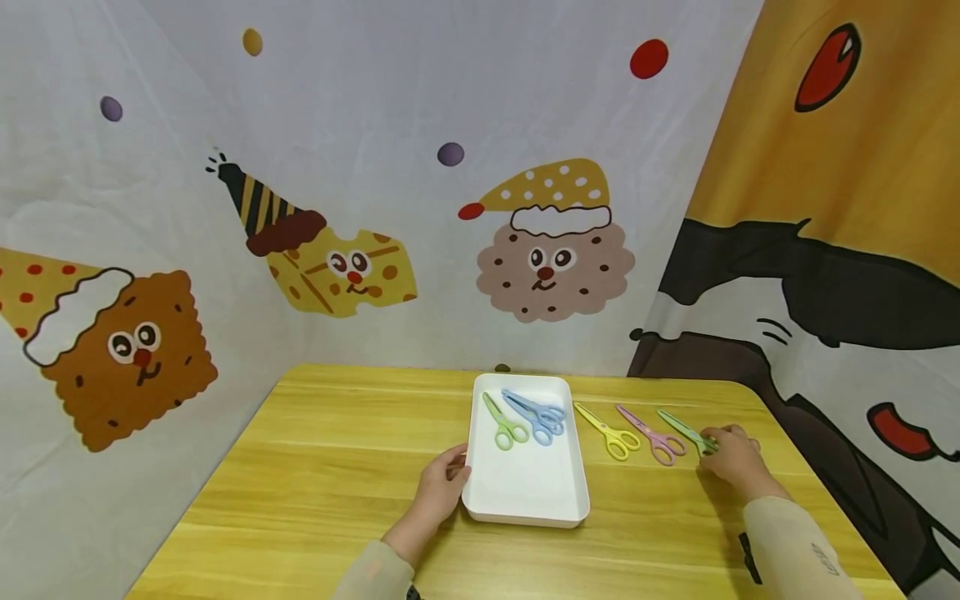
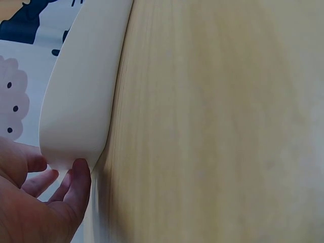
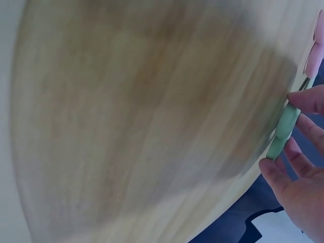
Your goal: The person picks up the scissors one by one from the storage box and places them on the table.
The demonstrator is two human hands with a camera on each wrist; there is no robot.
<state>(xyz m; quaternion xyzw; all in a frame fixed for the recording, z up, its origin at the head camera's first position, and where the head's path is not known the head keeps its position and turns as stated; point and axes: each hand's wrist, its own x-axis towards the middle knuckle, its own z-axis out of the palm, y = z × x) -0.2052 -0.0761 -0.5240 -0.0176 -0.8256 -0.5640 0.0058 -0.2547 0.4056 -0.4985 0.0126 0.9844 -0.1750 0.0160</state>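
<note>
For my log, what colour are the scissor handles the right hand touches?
Green handles, clearest in the right wrist view.

The flat, boxy plastic tray is plain white. In it, the light green child-size scissors sit at eleven o'clock and the pale blue scissors at one. Around three o'clock from the tray come yellow scissors, pinky-purple scissors and soft green scissors. The wooden table is yellow with streaky lines. The cloth sleeves are cream. On the white cloth wall, a brown square cookie at nine o'clock wears a yellow hat with red dots, and a yellow cheese at ten wears a black-and-yellow stripy hat. At two, the cloth is orange.
</note>
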